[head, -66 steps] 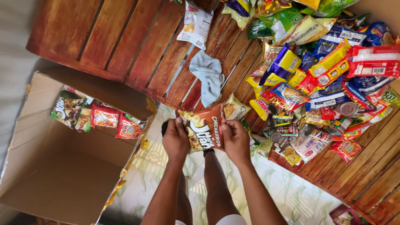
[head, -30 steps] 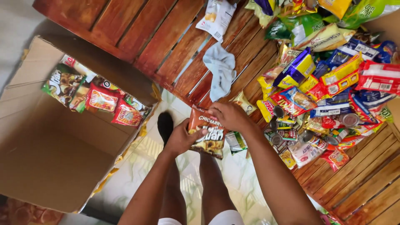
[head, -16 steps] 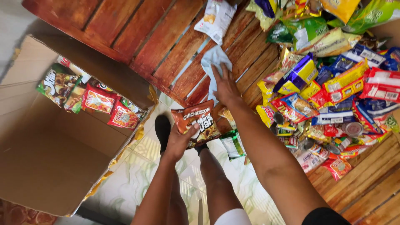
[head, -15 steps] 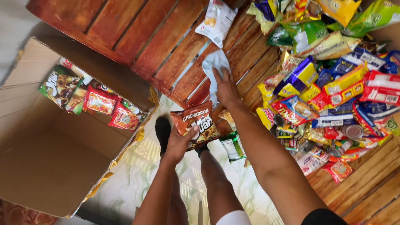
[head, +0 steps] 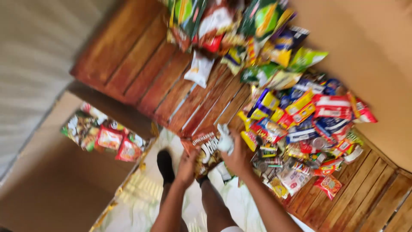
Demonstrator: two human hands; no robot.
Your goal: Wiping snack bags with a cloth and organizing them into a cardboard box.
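1. Head view, blurred by camera motion. The left hand [head: 186, 165] grips the lower edge of a brown snack packet [head: 205, 148], fingers closed around it, at the near edge of the wooden slat table [head: 141, 81].

2. The right hand [head: 237, 160] is closed on a pale crumpled cloth [head: 225, 138] and also presses against the right side of the packet. Half a second ago that hand was stretched out over the slats onto the cloth, which lay flat further up the table; now the cloth is bunched in the fist and drawn back beside the packet.

3. Reading: the cloth has been lifted off the table surface, so both hands are now loaded, packet in the left and cloth in the right. The packet itself has hardly shifted; it sits at the table's near edge as before, above the person's legs.

4. Just right of the right hand: a dense heap of snack packets [head: 300, 124], yellow, red and blue, spread toward the table's right edge. More bags lie piled at the far edge [head: 231, 25]. One white packet [head: 199, 68] lies alone on the slats, mid-table.

5. Left of the table, on the floor: an open cardboard box [head: 51, 189], with a few packets [head: 105, 137] gathered in its far corner, apart from the hands.

6. Dark sock [head: 165, 165] visible below the left hand, on patterned flooring.
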